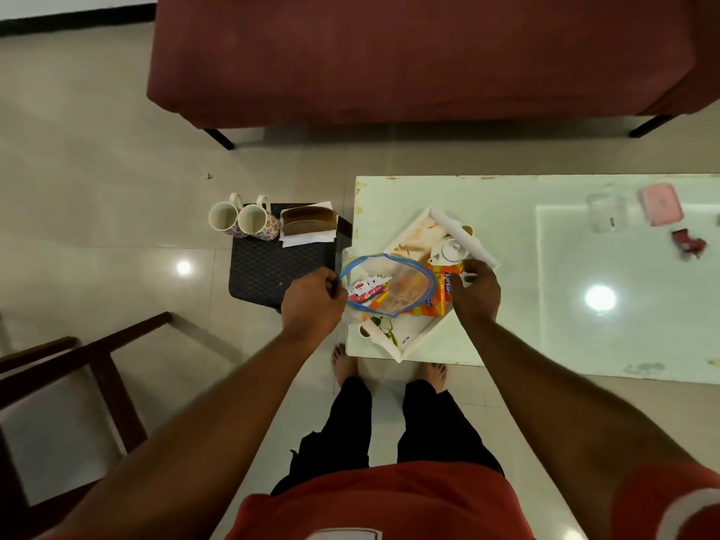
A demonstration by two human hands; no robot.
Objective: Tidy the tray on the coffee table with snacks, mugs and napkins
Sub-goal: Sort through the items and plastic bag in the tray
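Note:
A white tray point(413, 342) sits turned at an angle on the near left corner of the white coffee table point(545, 344). Over it I hold a clear zip bag with a blue rim point(405, 284), its mouth pulled wide. My left hand point(313, 296) pinches the bag's left rim. My right hand point(477, 288) grips the right rim together with an orange snack packet point(442, 296). A small red and white packet point(364, 290) lies inside the bag. A white teapot point(448, 251) stands in the tray's far part.
Two floral mugs point(243, 220) and a brown napkin holder with white napkins point(307, 224) stand on a dark stool point(272, 267) left of the table. A clear glass point(606, 212), a pink box point(660, 204) and a red wrapper point(687, 243) lie at the far right. A maroon sofa point(389, 52) stands beyond, a wooden chair point(70, 383) at my left.

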